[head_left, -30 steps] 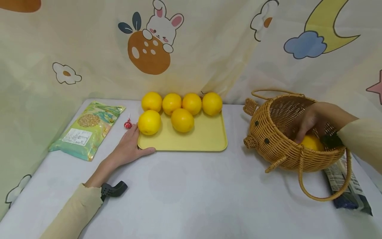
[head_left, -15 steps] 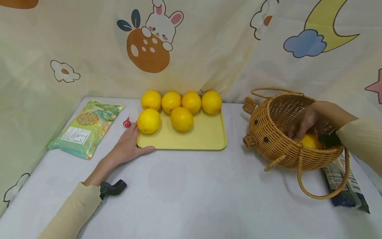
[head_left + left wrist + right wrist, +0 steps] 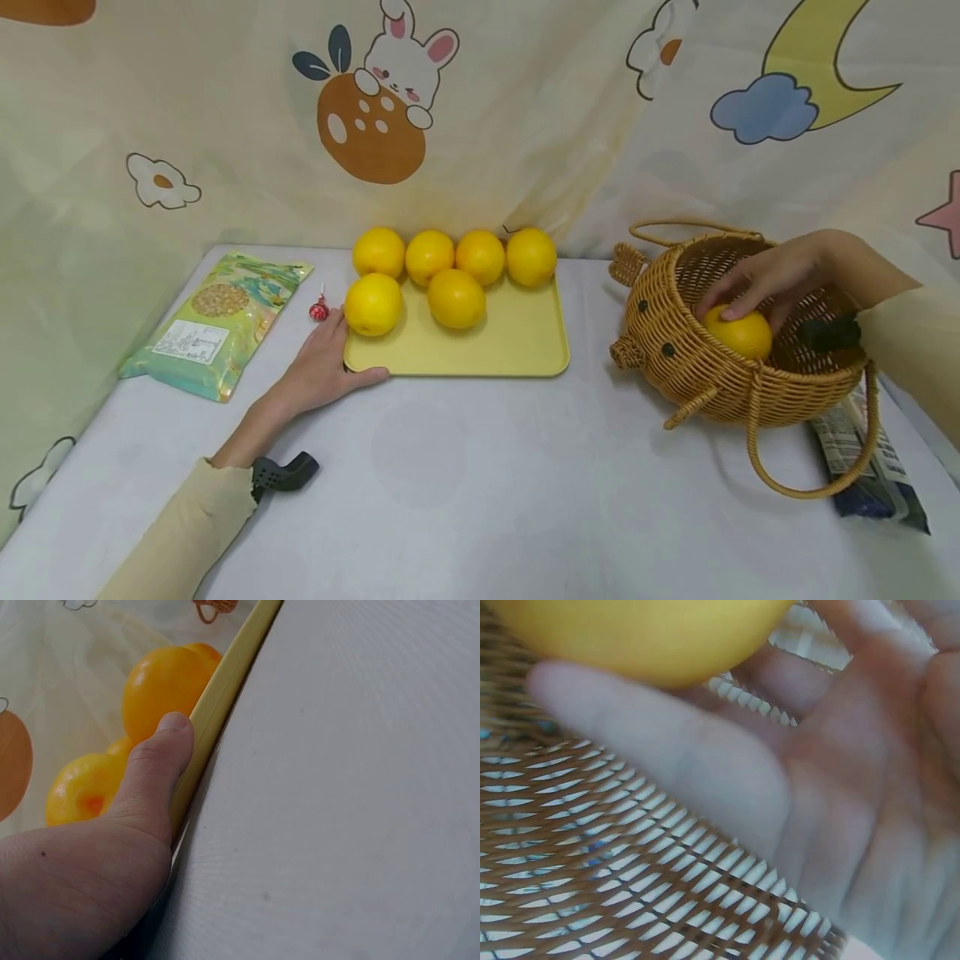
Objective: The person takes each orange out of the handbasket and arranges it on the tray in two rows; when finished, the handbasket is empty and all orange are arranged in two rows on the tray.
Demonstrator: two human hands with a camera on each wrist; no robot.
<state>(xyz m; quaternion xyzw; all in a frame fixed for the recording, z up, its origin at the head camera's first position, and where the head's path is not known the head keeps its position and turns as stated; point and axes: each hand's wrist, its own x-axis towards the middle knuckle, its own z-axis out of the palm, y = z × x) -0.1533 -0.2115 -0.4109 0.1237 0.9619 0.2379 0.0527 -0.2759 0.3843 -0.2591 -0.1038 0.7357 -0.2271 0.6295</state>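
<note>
Inside the wicker basket, my right hand grips an orange with thumb and fingers, near the basket's left rim. Up close in the right wrist view, the thumb lies under the orange. My left hand rests at the near left corner of the yellow tray. Its fingers lie straight along the tray's left side, and its thumb stretches over the near edge. Several oranges sit on the tray, a row at the back and two in front.
Left of the tray lies a green plastic bag with a label. A red lollipop is between bag and tray. Partly under the basket's right side is a dark packet. A printed cloth hangs behind the table.
My right hand has lifted the orange from deeper in the basket, up and to the left toward its rim. The left hand and the tray have stayed in place.
</note>
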